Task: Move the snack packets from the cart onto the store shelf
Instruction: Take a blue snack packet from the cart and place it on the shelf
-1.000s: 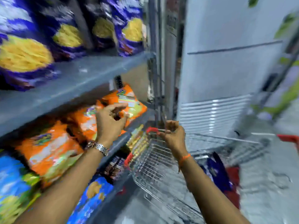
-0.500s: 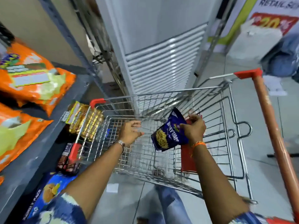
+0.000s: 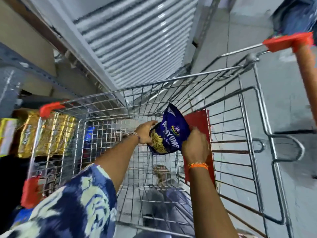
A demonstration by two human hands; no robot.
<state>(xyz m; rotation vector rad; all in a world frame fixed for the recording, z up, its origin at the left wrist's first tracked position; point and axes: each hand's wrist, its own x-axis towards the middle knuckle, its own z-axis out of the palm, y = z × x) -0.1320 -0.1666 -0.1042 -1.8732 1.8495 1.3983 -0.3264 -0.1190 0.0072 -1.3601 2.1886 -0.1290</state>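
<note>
A dark blue snack packet point(image 3: 169, 133) with yellow sticks printed on it hangs over the inside of the wire cart point(image 3: 248, 127). My right hand point(image 3: 194, 145) grips its lower right edge. My left hand point(image 3: 145, 133) holds its left side, fingers curled around the edge. The cart's basket under the packet looks bare, with the floor showing through the mesh. The store shelf point(image 3: 10, 78) is a grey edge at the far left.
Gold packets point(image 3: 46, 134) sit on a low shelf just left of the cart. A red panel point(image 3: 199, 124) stands in the cart's child seat. A white louvred cabinet point(image 3: 137, 35) rises ahead. The cart's orange handle point(image 3: 307, 66) runs down the right edge.
My head has tipped down from the shelf to the cart. My right hand has lifted the blue packet, and my left hand has closed on its other side.
</note>
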